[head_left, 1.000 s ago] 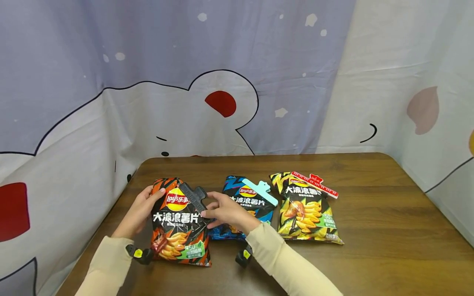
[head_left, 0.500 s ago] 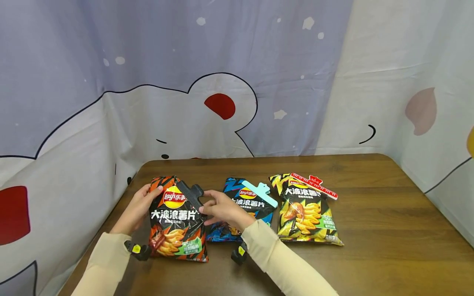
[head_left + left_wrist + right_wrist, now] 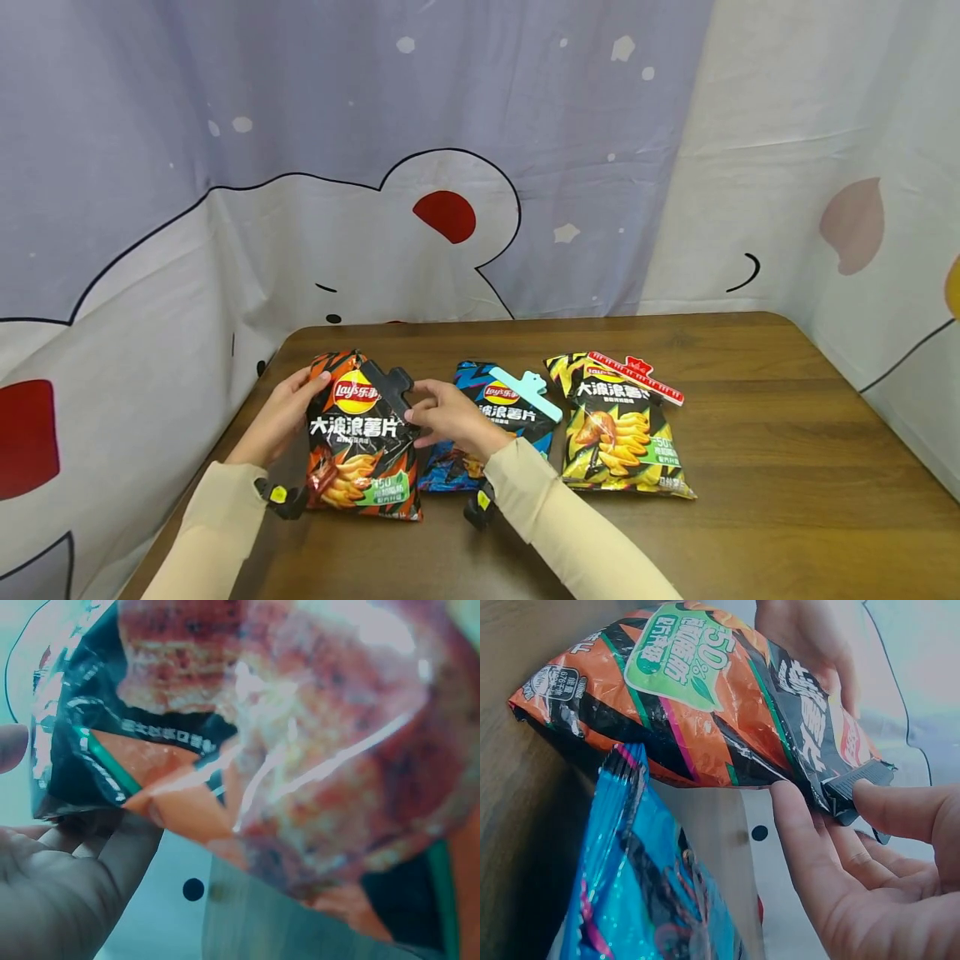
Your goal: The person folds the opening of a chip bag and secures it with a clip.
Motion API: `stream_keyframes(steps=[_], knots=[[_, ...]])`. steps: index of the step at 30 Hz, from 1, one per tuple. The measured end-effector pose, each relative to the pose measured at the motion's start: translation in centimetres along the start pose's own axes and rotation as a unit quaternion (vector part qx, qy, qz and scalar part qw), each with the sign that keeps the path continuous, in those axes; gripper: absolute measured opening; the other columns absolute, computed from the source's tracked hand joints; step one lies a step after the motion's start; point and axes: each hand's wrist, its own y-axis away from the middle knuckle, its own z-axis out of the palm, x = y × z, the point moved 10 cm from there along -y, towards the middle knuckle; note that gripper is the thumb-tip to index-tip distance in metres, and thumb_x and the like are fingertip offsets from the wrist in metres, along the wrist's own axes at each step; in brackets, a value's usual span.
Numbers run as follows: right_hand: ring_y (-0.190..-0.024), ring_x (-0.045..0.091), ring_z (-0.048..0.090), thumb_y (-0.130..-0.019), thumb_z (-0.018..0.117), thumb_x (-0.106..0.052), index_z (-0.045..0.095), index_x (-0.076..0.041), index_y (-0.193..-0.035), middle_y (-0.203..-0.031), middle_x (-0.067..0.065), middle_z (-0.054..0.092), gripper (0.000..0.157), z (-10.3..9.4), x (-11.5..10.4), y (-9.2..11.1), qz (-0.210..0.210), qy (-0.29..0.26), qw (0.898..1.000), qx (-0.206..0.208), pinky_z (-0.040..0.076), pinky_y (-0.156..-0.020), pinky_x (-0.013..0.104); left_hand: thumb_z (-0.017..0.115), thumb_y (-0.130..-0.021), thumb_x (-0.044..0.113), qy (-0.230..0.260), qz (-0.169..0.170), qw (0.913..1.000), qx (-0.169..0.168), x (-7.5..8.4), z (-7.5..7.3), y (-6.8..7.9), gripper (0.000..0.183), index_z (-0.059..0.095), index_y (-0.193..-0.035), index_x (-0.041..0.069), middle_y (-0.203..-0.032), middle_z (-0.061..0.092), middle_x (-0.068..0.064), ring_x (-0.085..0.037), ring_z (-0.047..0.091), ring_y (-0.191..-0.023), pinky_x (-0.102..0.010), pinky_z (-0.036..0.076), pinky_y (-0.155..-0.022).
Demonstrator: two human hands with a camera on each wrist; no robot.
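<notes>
An orange-and-black Lay's potato chip bag (image 3: 363, 450) stands nearly upright at the left of the table. Across its top right corner sits a black bag clip (image 3: 388, 390). My left hand (image 3: 281, 417) grips the bag by its left edge, thumb on the front and fingers behind. At the other side, my right hand (image 3: 457, 417) pinches the lower end of the clip. The right wrist view has my thumb (image 3: 885, 810) on the clip, the index fingertip at the bag's edge and the other fingers behind. In the left wrist view the bag's back fills most of the picture.
A blue chip bag (image 3: 480, 383) with a light teal clip (image 3: 528, 387) lies just right of the orange one, partly behind my right hand. Farther right lies a yellow chip bag (image 3: 618, 433) with a red clip (image 3: 637, 375). A patterned curtain (image 3: 585, 167) hangs behind the wooden table (image 3: 787, 433).
The orange bag has shifted slightly; its bottom edge is now a little farther from me. Both hands keep their hold and have moved slightly with it. The other bags stay put.
</notes>
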Motion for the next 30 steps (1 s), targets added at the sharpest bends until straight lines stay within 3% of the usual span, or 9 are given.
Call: stream_keyframes(steps=[5, 13, 17, 22, 24, 30], knots=[[-0.100, 0.029, 0.066, -0.093, 0.059, -0.003, 0.042, -0.003, -0.142, -0.112, 0.019, 0.064, 0.052, -0.4, 0.1, -0.5, 0.000, -0.001, 1.000, 0.009, 0.059, -0.072, 0.041, 0.045, -0.101, 0.042, 0.002, 0.013, 0.9996, -0.025, -0.1, 0.3, 0.0, 0.073, 0.014, -0.154, 0.002, -0.137, 0.044, -0.021, 0.001, 0.059, -0.094, -0.023, 0.053, -0.081], [-0.101, 0.029, 0.065, -0.094, 0.059, -0.004, 0.043, -0.003, -0.141, -0.115, 0.020, 0.063, 0.049, -1.0, 0.6, -1.4, 0.004, -0.005, 1.000, 0.030, 0.058, -0.074, 0.042, 0.048, -0.101, 0.033, -0.024, 0.026, 0.9988, -0.035, -0.5, 0.5, 0.1, 0.072, 0.009, -0.154, 0.003, -0.152, 0.028, -0.026, 0.009, 0.052, -0.099, -0.018, 0.049, -0.084], [-0.100, 0.031, 0.065, -0.094, 0.058, -0.003, 0.044, -0.002, -0.140, -0.116, 0.022, 0.063, 0.047, -1.4, 0.7, -1.7, 0.002, -0.005, 0.999, 0.042, 0.058, -0.075, 0.043, 0.051, -0.100, 0.034, -0.055, 0.022, 0.9980, -0.024, -0.7, 0.6, -0.2, 0.074, 0.011, -0.155, 0.005, -0.152, 0.031, -0.026, -0.005, 0.052, -0.111, -0.023, 0.048, -0.088], [-0.105, 0.032, 0.063, -0.095, 0.057, -0.003, 0.042, -0.001, -0.141, -0.122, 0.024, 0.060, 0.048, -1.9, 0.9, -2.1, 0.002, -0.006, 0.998, 0.055, 0.058, -0.074, 0.042, 0.050, -0.100, 0.034, -0.084, 0.011, 0.9962, -0.023, -0.9, 1.0, -0.5, 0.075, 0.008, -0.155, 0.005, -0.153, 0.025, -0.028, -0.037, 0.038, -0.134, -0.048, 0.041, -0.104], [-0.106, 0.032, 0.063, -0.095, 0.056, -0.003, 0.042, 0.000, -0.141, -0.123, 0.025, 0.059, 0.048, -2.1, 1.0, -2.2, 0.002, -0.008, 0.998, 0.061, 0.058, -0.074, 0.041, 0.050, -0.100, 0.034, -0.091, 0.009, 0.9956, -0.022, -1.0, 1.1, -0.5, 0.075, 0.007, -0.155, 0.004, -0.153, 0.024, -0.029, -0.039, 0.035, -0.136, -0.052, 0.038, -0.106], [-0.095, 0.028, 0.066, -0.095, 0.054, 0.001, 0.046, 0.004, -0.137, -0.121, 0.024, 0.059, 0.044, -2.6, 1.1, -2.5, -0.005, -0.018, 0.997, 0.077, 0.058, -0.076, 0.038, 0.050, -0.100, 0.036, -0.105, 0.000, 0.9943, -0.016, -1.3, 1.2, -0.7, 0.075, 0.010, -0.155, 0.005, -0.151, 0.027, -0.027, -0.040, 0.036, -0.136, -0.052, 0.040, -0.105]])
